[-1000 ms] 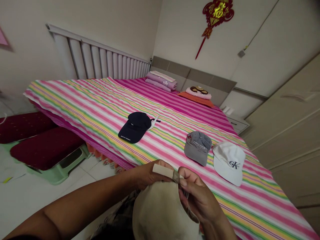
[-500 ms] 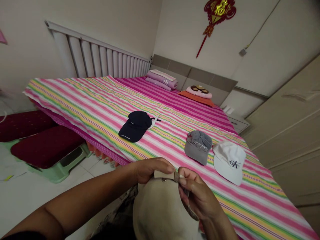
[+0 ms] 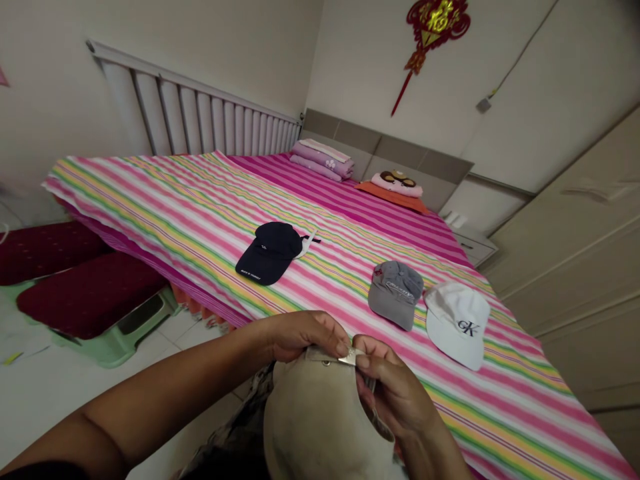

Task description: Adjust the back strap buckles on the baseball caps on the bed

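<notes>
A beige baseball cap [image 3: 320,413] is held low in front of me, its back strap and metal buckle [image 3: 349,357] at the top. My left hand [image 3: 307,337] pinches the strap just left of the buckle, thumb on top. On the other side my right hand [image 3: 393,380] grips the buckle end between thumb and fingers. The cap's opening faces right, partly covered by the right hand. Beyond my hands a navy cap [image 3: 273,250], a grey cap [image 3: 396,293] and a white cap [image 3: 459,320] with black letters lie on the striped sheet.
The bed [image 3: 200,207] carries a striped sheet, with folded purple bedding [image 3: 323,160] and an orange and pink pile [image 3: 397,187] by the headboard [image 3: 365,137]. Dark red padded stools [image 3: 95,293] stand at the left. A radiator [image 3: 200,107] lines the left wall; a wardrobe [image 3: 575,267] stands right.
The buckle has tilted so its shiny flat face now shows between my fingers. My left thumb has shifted slightly toward it. The caps on the bed stay put.
</notes>
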Action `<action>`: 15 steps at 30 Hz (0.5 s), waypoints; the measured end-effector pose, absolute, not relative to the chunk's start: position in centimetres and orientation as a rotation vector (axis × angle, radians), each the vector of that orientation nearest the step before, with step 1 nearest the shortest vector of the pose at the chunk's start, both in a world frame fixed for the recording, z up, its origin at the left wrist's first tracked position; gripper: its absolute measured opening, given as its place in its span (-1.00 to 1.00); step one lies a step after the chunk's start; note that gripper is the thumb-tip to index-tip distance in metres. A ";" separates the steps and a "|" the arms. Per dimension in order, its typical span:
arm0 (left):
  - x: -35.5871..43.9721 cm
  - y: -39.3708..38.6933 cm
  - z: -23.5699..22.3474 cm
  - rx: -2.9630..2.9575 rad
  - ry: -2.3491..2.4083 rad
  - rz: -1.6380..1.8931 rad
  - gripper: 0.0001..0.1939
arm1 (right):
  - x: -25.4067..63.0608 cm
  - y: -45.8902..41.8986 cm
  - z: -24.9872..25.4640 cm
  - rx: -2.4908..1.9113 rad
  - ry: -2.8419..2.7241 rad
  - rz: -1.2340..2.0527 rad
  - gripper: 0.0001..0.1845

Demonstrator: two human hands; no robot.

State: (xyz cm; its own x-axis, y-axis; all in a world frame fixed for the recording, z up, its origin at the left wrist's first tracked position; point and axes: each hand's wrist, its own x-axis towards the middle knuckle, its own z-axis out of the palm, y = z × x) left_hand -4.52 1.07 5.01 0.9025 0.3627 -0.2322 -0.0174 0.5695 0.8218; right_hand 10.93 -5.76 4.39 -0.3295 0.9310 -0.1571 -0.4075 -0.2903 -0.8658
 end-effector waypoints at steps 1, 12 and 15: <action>-4.6 1.1 5.0 0.950 0.405 0.230 -0.82 | 10.9 -5.7 4.4 -0.847 -0.918 1.788 -0.81; -4.5 1.3 4.8 0.941 0.401 0.267 -0.83 | 11.3 -5.4 4.0 -0.782 -0.951 1.866 -0.79; -4.6 1.7 4.6 0.911 0.437 0.338 -0.83 | 12.4 -5.0 2.9 -0.783 -1.032 1.876 -0.71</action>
